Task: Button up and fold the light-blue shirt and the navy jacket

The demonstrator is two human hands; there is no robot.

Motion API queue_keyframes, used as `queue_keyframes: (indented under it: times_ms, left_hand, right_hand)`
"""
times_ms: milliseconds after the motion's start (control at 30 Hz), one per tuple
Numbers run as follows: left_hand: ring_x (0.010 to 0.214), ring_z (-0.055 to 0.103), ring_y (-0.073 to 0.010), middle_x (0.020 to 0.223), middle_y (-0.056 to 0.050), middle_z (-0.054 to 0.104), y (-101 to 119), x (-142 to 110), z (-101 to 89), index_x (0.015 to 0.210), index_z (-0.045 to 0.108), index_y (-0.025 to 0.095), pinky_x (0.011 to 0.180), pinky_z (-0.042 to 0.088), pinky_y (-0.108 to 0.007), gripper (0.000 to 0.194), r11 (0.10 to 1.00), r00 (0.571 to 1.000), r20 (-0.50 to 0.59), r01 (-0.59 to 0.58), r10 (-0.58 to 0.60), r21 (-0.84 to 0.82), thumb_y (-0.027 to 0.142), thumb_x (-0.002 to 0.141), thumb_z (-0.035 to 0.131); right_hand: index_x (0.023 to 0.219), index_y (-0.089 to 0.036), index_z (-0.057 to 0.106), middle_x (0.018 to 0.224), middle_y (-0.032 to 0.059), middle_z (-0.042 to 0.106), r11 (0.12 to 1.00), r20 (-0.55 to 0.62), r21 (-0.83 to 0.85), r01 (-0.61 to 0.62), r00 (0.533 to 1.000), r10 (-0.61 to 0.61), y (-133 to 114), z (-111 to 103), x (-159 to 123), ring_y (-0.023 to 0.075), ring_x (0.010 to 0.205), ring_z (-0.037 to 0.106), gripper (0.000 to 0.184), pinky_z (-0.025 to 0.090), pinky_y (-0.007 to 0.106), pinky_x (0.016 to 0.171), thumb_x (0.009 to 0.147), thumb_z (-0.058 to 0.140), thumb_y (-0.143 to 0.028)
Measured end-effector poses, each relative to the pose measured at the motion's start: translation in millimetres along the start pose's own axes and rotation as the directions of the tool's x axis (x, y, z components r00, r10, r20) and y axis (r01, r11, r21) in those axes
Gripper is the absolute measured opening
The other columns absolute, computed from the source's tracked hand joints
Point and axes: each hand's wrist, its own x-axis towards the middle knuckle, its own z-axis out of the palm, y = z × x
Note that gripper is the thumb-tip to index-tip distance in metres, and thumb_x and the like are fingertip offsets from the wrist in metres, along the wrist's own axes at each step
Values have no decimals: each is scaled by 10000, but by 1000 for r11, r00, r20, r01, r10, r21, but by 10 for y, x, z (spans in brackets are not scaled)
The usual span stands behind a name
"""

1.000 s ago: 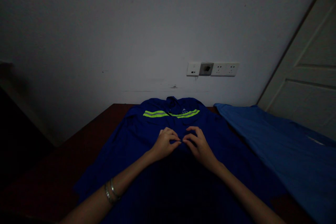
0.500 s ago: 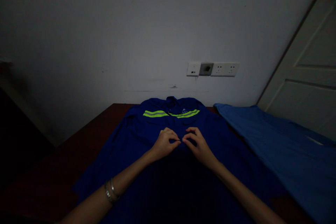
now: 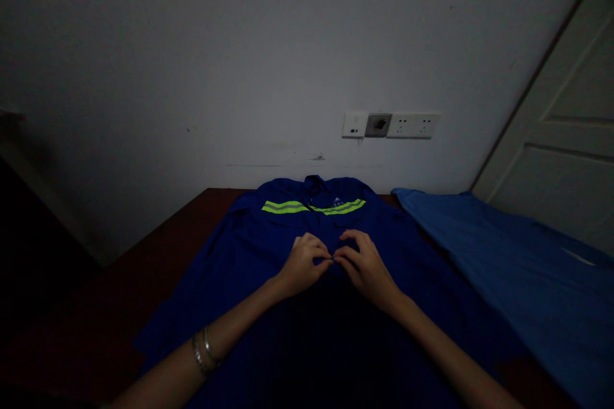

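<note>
A dark blue work jacket (image 3: 268, 249) lies spread out, front up, with its collar toward the wall and a yellow-green reflective stripe (image 3: 286, 207) across the chest. Below the stripe, along the jacket's middle, my left hand (image 3: 303, 263) pinches the front edge between thumb and fingers. My right hand (image 3: 367, 266) faces it, thumb and index finger closed on the same spot of cloth. The fingertips of both hands almost meet. Whatever small fastening may lie between them is hidden and dark.
A lighter blue cloth (image 3: 484, 239) lies to the right of the jacket. Both rest on a dark red-brown surface (image 3: 192, 223) against a white wall (image 3: 240, 64). Wall sockets (image 3: 412, 126) sit above, and a panelled door (image 3: 570, 134) stands at the right.
The thumb and index finger of my right hand have closed together, and both hands' fingertips have drawn closer. The jacket lies as before.
</note>
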Motion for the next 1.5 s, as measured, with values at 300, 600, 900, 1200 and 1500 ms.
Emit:
queue_keyframes:
  times_ms: [300, 600, 900, 1200, 1500]
  left_hand:
    - [892, 537, -181, 821, -10, 667, -26, 9, 16, 720, 698, 219, 839, 325, -361, 53, 990, 995, -27, 92, -95, -107, 219, 731, 646]
    - [824, 567, -167, 762, -20, 676, -72, 28, 61, 698, 701, 205, 785, 396, -301, 49, 966, 989, -93, 90, -115, -242, 193, 706, 653]
    - [878, 540, -180, 819, -23, 668, -39, 4, 49, 696, 685, 206, 827, 346, -348, 57, 991, 993, -63, 97, -104, -96, 216, 726, 638]
    - [912, 499, -189, 850, -23, 653, -20, -41, 72, 763, 680, 215, 811, 326, -358, 70, 997, 999, -20, -33, 34, 70, 201, 759, 612]
    - [901, 502, -187, 834, -23, 657, -3, -42, 59, 762, 688, 210, 802, 324, -355, 67, 998, 999, -40, -28, 30, 59, 202, 756, 621]
  right_hand:
    - [794, -215, 638, 1036, 77, 464, 946, -31, 261, -191, 978, 205, 37, 95, -14, 228, 1028, 471, 105, 396, 426, 906, 816, 537, -233]
    - [784, -202, 640, 996, 72, 462, 897, -75, 365, -247, 953, 293, -3, 131, -9, 215, 996, 481, 97, 402, 392, 892, 807, 557, -247]
    - [889, -224, 646, 1059, 85, 481, 965, -59, 217, -145, 985, 161, 21, 71, -14, 233, 1041, 472, 128, 407, 432, 896, 807, 554, -256]
    - [875, -220, 642, 1093, 103, 533, 989, 18, -91, 114, 994, -112, -4, -65, 13, 276, 1104, 434, 136, 421, 489, 855, 806, 533, -176]
    - [864, -200, 604, 1052, 98, 534, 991, 25, -110, 81, 997, -79, 0, -25, 3, 257, 1083, 439, 123, 406, 460, 873, 823, 500, -149]
